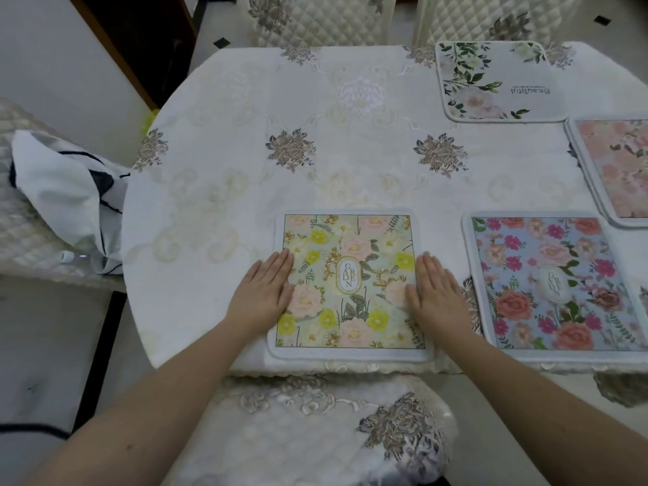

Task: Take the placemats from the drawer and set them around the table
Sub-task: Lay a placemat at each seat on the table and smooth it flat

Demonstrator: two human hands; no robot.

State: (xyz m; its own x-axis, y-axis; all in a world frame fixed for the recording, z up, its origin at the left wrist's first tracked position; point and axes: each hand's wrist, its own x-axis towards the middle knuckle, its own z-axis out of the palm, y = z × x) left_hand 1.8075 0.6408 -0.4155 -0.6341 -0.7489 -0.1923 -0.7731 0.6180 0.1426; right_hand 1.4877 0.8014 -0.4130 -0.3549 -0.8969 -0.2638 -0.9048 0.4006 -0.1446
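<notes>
Pressing flat: left hand (267,291) and right hand (434,292), fingers straight, gripping nothing, lay on opposite side edges of the yellow-flowered placemat (350,282), equally near, long axis toward the person.

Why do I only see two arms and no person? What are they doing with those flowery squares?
The camera sits on the person's head and looks down, so you see only their own arms. The left hand and right hand lie flat, fingers straight, on the two sides of a yellow-flowered placemat. They press on it; nothing is gripped. It lies on a table with a cream cloth. Three more mats lie there: a blue one with pink flowers, a pink one and a white one with green leaves. Padded chairs stand around.
</notes>
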